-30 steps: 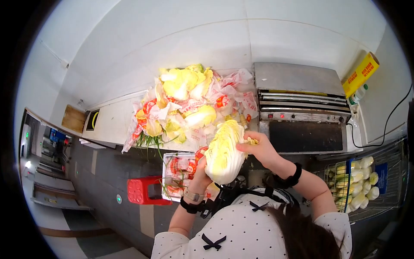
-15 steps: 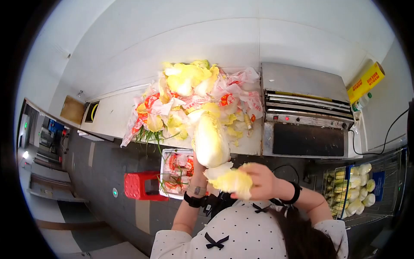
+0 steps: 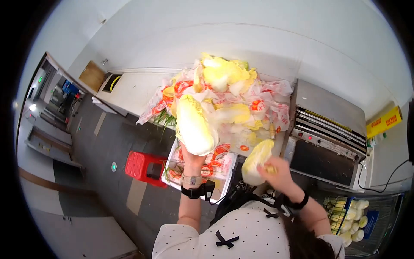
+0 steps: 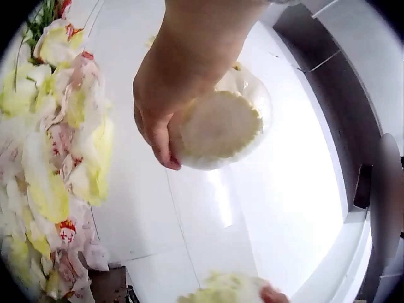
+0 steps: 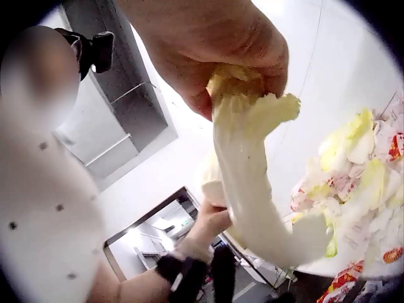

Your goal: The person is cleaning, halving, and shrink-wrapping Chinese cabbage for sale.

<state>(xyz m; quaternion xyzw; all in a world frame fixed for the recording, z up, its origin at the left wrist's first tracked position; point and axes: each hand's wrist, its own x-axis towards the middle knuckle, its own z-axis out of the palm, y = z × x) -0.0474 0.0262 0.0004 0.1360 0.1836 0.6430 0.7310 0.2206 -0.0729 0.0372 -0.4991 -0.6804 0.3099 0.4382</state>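
A napa cabbage [image 3: 195, 127] is held up in front of the counter, gripped near its base by my left hand [image 3: 192, 158]. From the left wrist, the cabbage's round cut base [image 4: 221, 124] shows, with the thumb and fingers of that hand around its side. My right hand [image 3: 278, 174] pinches a loose cabbage leaf [image 3: 257, 163], apart from the head and to its right. In the right wrist view the pale leaf [image 5: 243, 167] hangs from the curled fingers by its crumpled yellow end.
Torn leaves [image 3: 226, 73] and printed plastic bags [image 3: 276, 88] cover the counter. Below stand a white box [image 3: 230, 168] of wrapped produce and a red stool [image 3: 140, 166]. A wrapping machine [image 3: 327, 151] is on the right, beyond it a cart [image 3: 379, 233] with several cabbages.
Both hands were on the cabbage; the right hand has pulled a leaf away and swung it right. The left hand has moved the head left. The head view has turned.
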